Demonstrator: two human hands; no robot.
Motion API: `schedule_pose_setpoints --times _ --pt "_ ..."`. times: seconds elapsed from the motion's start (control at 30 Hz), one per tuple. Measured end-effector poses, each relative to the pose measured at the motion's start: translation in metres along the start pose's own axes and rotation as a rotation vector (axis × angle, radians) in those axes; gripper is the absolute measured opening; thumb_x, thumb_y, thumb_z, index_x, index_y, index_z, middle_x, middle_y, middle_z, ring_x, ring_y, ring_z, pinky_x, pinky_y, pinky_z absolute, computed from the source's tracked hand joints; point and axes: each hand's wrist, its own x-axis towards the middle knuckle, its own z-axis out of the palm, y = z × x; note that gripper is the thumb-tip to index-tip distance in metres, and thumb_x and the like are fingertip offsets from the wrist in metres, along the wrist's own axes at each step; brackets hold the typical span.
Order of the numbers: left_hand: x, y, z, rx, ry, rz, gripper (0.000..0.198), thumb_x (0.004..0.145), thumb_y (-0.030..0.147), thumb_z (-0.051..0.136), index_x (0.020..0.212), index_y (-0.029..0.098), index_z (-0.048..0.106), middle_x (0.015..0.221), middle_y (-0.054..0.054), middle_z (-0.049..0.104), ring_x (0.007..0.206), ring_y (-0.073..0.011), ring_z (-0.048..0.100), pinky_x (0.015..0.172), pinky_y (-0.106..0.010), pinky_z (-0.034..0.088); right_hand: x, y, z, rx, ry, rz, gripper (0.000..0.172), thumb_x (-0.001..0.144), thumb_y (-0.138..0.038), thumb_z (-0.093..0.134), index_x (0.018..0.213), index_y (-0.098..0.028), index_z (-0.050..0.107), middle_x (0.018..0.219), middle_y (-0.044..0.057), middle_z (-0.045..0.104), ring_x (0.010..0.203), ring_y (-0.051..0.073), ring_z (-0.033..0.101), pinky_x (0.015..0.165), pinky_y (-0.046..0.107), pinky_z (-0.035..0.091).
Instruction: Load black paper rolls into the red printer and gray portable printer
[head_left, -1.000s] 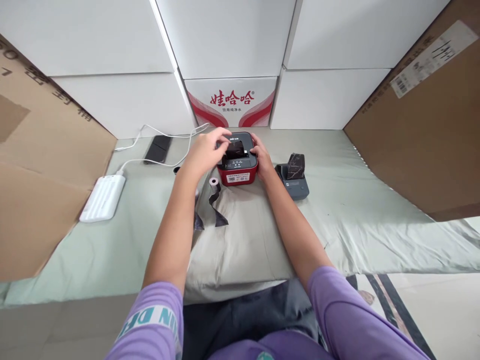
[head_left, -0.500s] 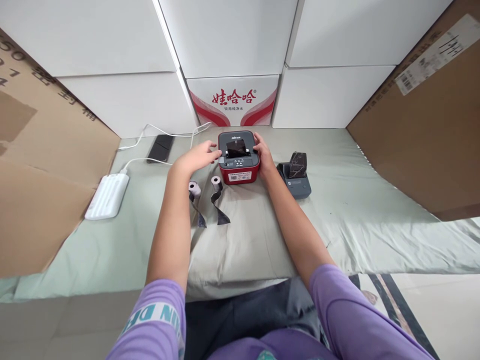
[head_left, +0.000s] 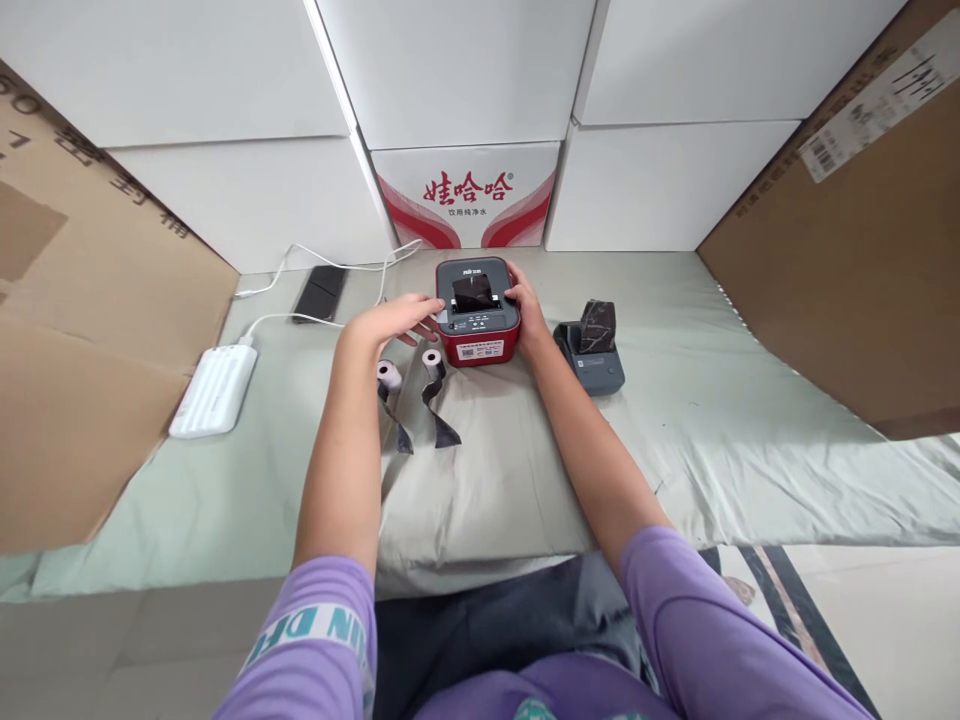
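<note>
A red and dark-grey label printer (head_left: 489,351) stands on the cloth, with a black strip (head_left: 472,292) showing in its top slot. My right hand (head_left: 527,305) grips its right side, thumb on the top edge and fingers round the back corner. At the left edge, my left hand (head_left: 401,318) touches the printer with a fingertip; its other fingers are spread beside the casing. Two small paper rolls, the left roll (head_left: 388,375) and the right roll (head_left: 432,362), trail dark strips in front. A smaller dark-grey printer (head_left: 598,372) with a black marbled piece (head_left: 598,327) sits to the right.
On the left lie a white power bank (head_left: 214,391), a dark phone (head_left: 320,293) and a white cable (head_left: 291,316). Cardboard boxes flank both sides, a left carton (head_left: 90,400) and a right carton (head_left: 847,300). Behind stands a white box with red lettering (head_left: 466,228), among stacked white boxes.
My left hand has lowered its fingers along the printer's left side, a fingertip still at the top edge. My right hand keeps its place. The view has shifted slightly.
</note>
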Motion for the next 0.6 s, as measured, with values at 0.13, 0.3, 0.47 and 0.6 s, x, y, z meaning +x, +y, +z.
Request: schedule_pose_setpoints --times 0.13,0.3,0.47,0.6 --pt "-0.003 0.003 0.0 -0.025 -0.018 -0.015 0.029 0.092 0.049 0.057 0.106 0.025 0.063 0.121 -0.007 0.078 0.101 -0.0242 0.078 0.07 -0.029 0.055 0.0 0.0 0.0 -0.001 -0.006 -0.003 0.057 0.064 -0.023 0.053 0.12 -0.024 0.058 0.138 0.001 0.066 0.14 0.022 0.053 0.127 0.042 0.039" --pt "-0.005 0.006 0.0 0.0 -0.009 -0.012 0.03 0.089 0.049 0.059 0.104 0.023 0.061 0.119 -0.009 0.078 0.104 -0.0254 0.077 0.071 -0.03 0.052 0.004 0.003 0.0 -0.023 0.028 0.006 0.054 0.07 -0.029 0.058 0.124 -0.024 0.057 0.143 0.003 0.063 0.141 0.023 0.053 0.125 0.043 0.04" --pt "-0.007 0.008 -0.004 0.11 0.071 0.017 0.029 0.085 0.049 0.065 0.098 0.024 0.062 0.113 -0.008 0.079 0.105 -0.0271 0.075 0.073 -0.033 0.052 -0.001 -0.035 0.008 -0.126 0.012 -0.157 0.043 0.085 -0.034 0.06 0.127 -0.028 0.059 0.148 0.001 0.058 0.153 0.022 0.041 0.127 0.046 0.035" --pt "-0.023 0.021 -0.006 0.342 0.297 0.098 0.024 0.08 0.043 0.071 0.094 0.025 0.063 0.11 -0.01 0.079 0.102 -0.0321 0.072 0.081 -0.041 0.053 -0.033 -0.109 0.011 -0.208 0.003 -0.429 0.037 0.089 -0.023 0.055 0.125 -0.027 0.061 0.14 0.0 0.063 0.146 0.022 0.051 0.125 0.042 0.039"
